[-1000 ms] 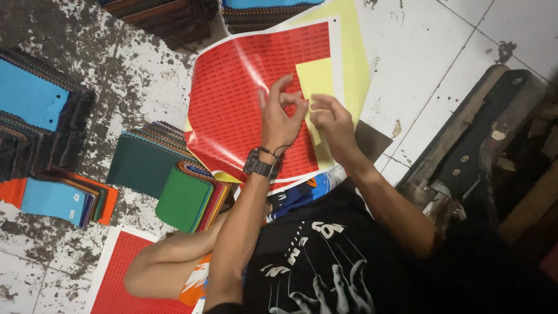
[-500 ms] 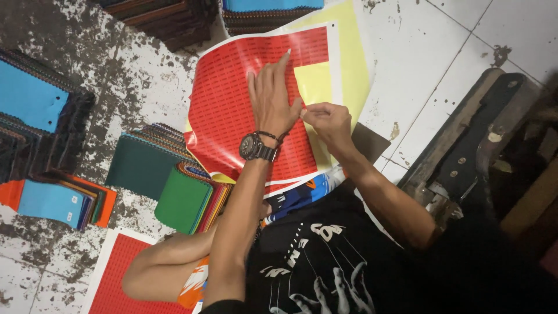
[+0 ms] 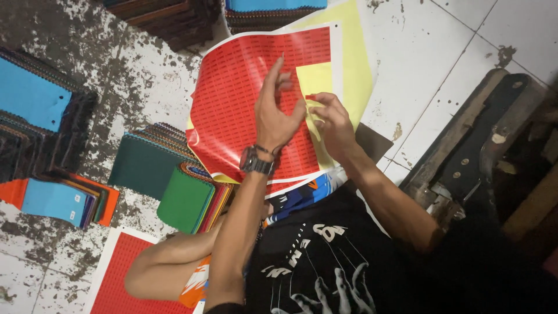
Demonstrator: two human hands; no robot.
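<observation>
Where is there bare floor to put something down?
Bare tile lies right of the red sheet, up to the dark wooden frame. Stained concrete is free between the sheet and the swatch stacks. It is crowded around the green stacks.

A stack of fabric swatches topped in bright blue (image 3: pixel 32 99) is seen at the left edge, and a dark green stack (image 3: pixel 142 168) lies nearer the middle, just beside a lighter green stack (image 3: pixel 186 200) fanned with red and orange edges. A smaller blue-and-orange stack (image 3: pixel 55 200) is placed at the lower left. A second red sheet with a white border (image 3: pixel 125 273) is laid on the stained concrete floor (image 3: pixel 128 70). White floor tiles (image 3: pixel 442 52) are seen at the upper right, beside a dark wooden frame (image 3: pixel 471 145). More dark stacks (image 3: pixel 168 17) sit along the top edge.
</observation>
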